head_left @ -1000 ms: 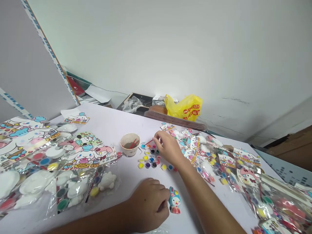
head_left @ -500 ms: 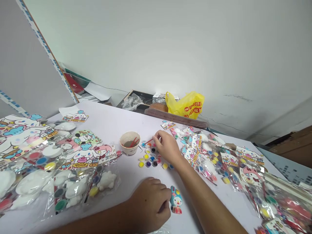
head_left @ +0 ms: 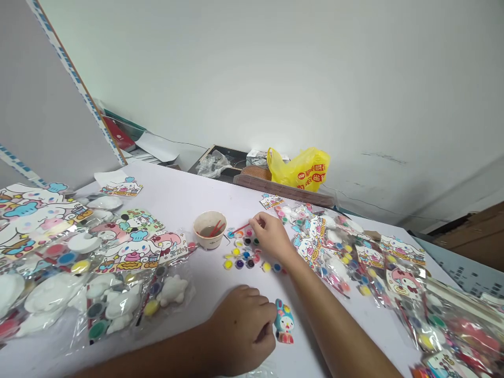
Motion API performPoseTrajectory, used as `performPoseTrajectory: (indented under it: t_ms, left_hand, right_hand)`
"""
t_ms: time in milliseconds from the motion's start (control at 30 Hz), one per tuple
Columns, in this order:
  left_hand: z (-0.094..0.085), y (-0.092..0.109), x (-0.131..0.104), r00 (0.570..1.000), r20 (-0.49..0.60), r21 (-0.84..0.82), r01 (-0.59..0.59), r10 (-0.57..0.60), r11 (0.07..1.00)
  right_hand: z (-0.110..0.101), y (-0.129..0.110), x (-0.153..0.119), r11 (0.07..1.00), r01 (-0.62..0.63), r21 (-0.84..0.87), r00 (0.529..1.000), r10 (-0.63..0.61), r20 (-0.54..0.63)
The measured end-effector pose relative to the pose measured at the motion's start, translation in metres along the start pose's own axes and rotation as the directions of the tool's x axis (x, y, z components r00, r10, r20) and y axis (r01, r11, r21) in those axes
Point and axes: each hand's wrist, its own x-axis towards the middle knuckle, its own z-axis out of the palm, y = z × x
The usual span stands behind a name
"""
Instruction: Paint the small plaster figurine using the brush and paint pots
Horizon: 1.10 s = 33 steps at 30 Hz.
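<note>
My right hand pinches a thin red paintbrush by its handle. The brush tip points left, down at a blue paint pot in a cluster of small open paint pots of several colours. My left hand rests on the table as a loose fist; nothing sticks out of it, though its palm side is hidden. Right beside its knuckles lies a painted rabbit figurine, blue with a white face and a red-orange base. Left of the paints stands a paper cup of murky water with red brushes leaning in it.
Clear bags with white figures, paint pots and cartoon cards cover the left of the white table. More such packs spread over the right side. Behind the table's far edge sit a yellow plastic bag and a dark tray.
My right hand has shifted slightly and the brush in it shows more clearly, its tip still by the blue paint. My left hand and the rabbit figurine stay in place.
</note>
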Motion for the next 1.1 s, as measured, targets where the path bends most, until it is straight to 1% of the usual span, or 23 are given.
performPoseTrajectory:
  t_ms: [200,433,633,800,900,967,1067,1100]
  left_hand:
    - [-0.004,0.002,0.001,1.000,0.011,-0.012,0.004,-0.004,1.000]
    - [-0.001,0.000,0.001,1.000,-0.003,-0.004,-0.004,0.004,1.000]
    - [-0.001,0.000,0.001,1.000,0.003,0.003,-0.004,0.004,1.000]
    - [0.000,-0.001,0.001,1.000,0.003,0.002,-0.004,0.004,1.000]
    - [0.001,-0.001,0.000,1.000,0.000,0.020,-0.011,0.011,1.000]
    - [0.001,-0.001,-0.001,1.000,0.006,0.041,-0.018,0.018,0.999]
    - [0.000,0.001,-0.002,1.000,0.025,0.056,-0.016,0.015,0.998]
    - [-0.001,0.002,-0.002,1.000,0.029,0.063,-0.010,0.008,0.998]
  right_hand:
    - [-0.001,-0.003,-0.001,1.000,0.000,0.008,1.000,0.000,-0.020]
    - [0.002,-0.006,-0.004,1.000,0.015,0.003,0.999,-0.015,-0.038]
    - [0.003,0.000,-0.001,0.997,-0.020,0.072,1.000,0.022,-0.021]
    - [-0.003,0.001,0.000,0.987,-0.042,0.156,0.999,0.044,-0.010]
    - [-0.015,-0.005,-0.004,0.977,-0.048,0.210,0.998,0.053,-0.019]
    - [-0.029,-0.008,-0.011,0.968,-0.051,0.245,0.998,0.060,-0.029]
    - [-0.057,-0.008,-0.033,0.950,-0.051,0.309,0.997,0.064,-0.033]
    - [-0.066,-0.006,-0.044,0.924,-0.041,0.379,0.997,0.063,-0.045]
